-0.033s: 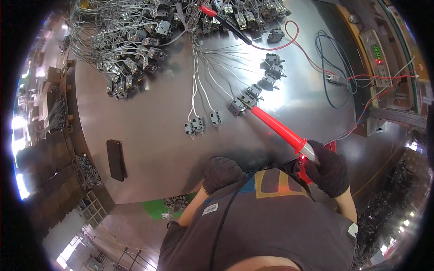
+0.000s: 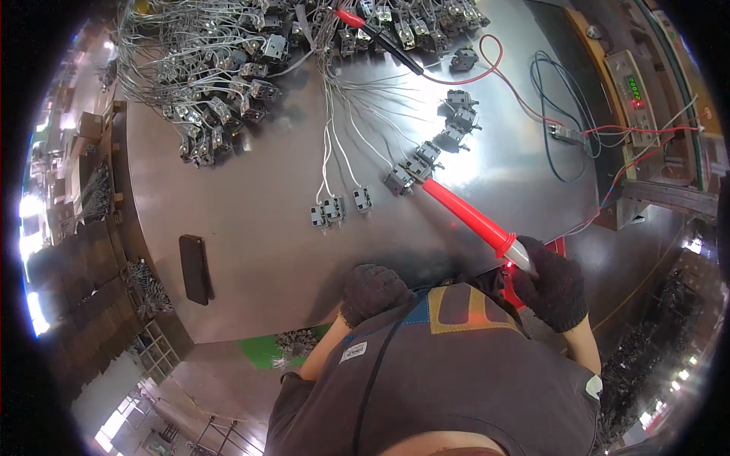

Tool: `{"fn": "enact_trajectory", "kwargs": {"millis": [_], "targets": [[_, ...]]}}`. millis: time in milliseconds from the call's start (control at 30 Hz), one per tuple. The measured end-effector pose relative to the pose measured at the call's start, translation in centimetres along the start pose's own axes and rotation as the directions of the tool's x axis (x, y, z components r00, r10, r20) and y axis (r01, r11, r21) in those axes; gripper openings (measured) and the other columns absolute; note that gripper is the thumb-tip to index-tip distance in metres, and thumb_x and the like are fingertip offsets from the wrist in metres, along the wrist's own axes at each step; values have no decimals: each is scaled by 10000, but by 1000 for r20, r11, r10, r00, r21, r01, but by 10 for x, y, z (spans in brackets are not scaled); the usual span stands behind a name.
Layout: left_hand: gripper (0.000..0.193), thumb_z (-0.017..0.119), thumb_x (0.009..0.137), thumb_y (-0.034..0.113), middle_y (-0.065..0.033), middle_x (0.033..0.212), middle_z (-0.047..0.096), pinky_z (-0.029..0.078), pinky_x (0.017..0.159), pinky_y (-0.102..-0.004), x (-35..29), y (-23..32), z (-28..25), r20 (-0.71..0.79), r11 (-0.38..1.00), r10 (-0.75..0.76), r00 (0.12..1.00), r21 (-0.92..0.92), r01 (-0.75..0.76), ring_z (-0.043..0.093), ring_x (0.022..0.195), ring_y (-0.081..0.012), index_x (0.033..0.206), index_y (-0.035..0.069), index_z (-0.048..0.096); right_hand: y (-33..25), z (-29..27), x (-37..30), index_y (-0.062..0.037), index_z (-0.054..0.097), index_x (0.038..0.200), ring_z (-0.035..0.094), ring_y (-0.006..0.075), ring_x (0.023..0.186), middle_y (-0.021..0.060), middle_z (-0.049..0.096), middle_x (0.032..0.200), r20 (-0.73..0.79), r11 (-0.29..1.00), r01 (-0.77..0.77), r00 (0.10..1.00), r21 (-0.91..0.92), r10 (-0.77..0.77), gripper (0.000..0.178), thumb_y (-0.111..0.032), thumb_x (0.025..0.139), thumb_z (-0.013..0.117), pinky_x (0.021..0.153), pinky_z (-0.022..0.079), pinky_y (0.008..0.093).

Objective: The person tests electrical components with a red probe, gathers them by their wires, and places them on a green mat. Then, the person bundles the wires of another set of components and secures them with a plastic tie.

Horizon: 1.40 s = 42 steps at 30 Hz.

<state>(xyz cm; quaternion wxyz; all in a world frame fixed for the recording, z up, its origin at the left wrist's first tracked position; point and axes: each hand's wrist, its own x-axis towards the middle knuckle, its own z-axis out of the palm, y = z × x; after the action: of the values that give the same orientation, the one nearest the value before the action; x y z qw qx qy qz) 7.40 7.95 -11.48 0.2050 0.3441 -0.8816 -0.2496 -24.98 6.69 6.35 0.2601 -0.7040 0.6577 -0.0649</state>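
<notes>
My right hand (image 2: 551, 285), in a dark knit glove, is closed round the pale grip of a red test probe (image 2: 465, 214). The probe slants up to the left. Its thin metal tip reaches the nearest grey switch-like block (image 2: 399, 180) in a curved row on the metal table. White wires run from several of these blocks to a bundle farther back. My left hand (image 2: 372, 293), gloved too, rests at the table's near edge, its fingers curled into a fist with nothing visible in it. Three more grey blocks (image 2: 332, 210) lie left of the probe tip.
Heaps of wired blocks (image 2: 220, 83) cover the table's far left. A black probe with red ends (image 2: 380, 42) lies at the back, its red lead looping right. A dark phone (image 2: 195, 269) lies at left. A meter (image 2: 633, 95) with green digits stands at right beside coiled cables (image 2: 541, 114).
</notes>
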Motion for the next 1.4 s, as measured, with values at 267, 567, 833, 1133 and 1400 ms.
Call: {"fn": "enact_trajectory", "kwargs": {"millis": [267, 567, 833, 1133, 1400], "targets": [[172, 760, 733, 315, -42, 669, 631, 538, 563, -419, -4, -8, 9, -132, 980, 157, 979, 142, -138, 667, 622, -257, 674, 193, 655, -4, -3, 1, -91, 619, 1333, 708, 377, 728, 189, 715, 868, 41, 999, -23, 999, -27, 24, 508, -236, 853, 708, 661, 551, 451], [201, 763, 732, 304, -45, 630, 590, 522, 548, -413, 8, 5, -12, 20, 999, -25, 999, -43, 26, 645, 595, -253, 658, 174, 629, -8, -5, 1, -85, 622, 1332, 714, 379, 743, 203, 714, 852, 81, 996, -83, 993, -38, 86, 511, -236, 849, 696, 674, 557, 446], [241, 761, 737, 304, -40, 622, 586, 524, 558, -406, 4, -1, 0, -172, 994, 89, 981, 82, -76, 640, 601, -238, 617, 171, 601, -12, -5, 1, -126, 648, 1286, 738, 347, 769, 174, 737, 931, 164, 998, -58, 985, 5, 57, 512, -318, 830, 782, 690, 578, 435], [240, 750, 767, 341, -55, 638, 630, 534, 552, -413, 4, 10, -14, -81, 996, -80, 993, -50, 76, 666, 604, -261, 629, 177, 642, -19, 2, 14, -128, 656, 1288, 735, 346, 765, 170, 732, 933, 196, 999, 11, 980, 33, -17, 489, -290, 836, 748, 685, 579, 428], [252, 694, 830, 378, -45, 682, 677, 547, 592, -410, -20, 16, -12, 41, 979, -200, 979, -28, 202, 689, 646, -258, 655, 197, 675, -18, 4, 15, -132, 654, 1299, 729, 365, 832, 180, 724, 995, 248, 997, -41, 968, 61, 25, 503, -253, 818, 740, 739, 584, 427]]}}
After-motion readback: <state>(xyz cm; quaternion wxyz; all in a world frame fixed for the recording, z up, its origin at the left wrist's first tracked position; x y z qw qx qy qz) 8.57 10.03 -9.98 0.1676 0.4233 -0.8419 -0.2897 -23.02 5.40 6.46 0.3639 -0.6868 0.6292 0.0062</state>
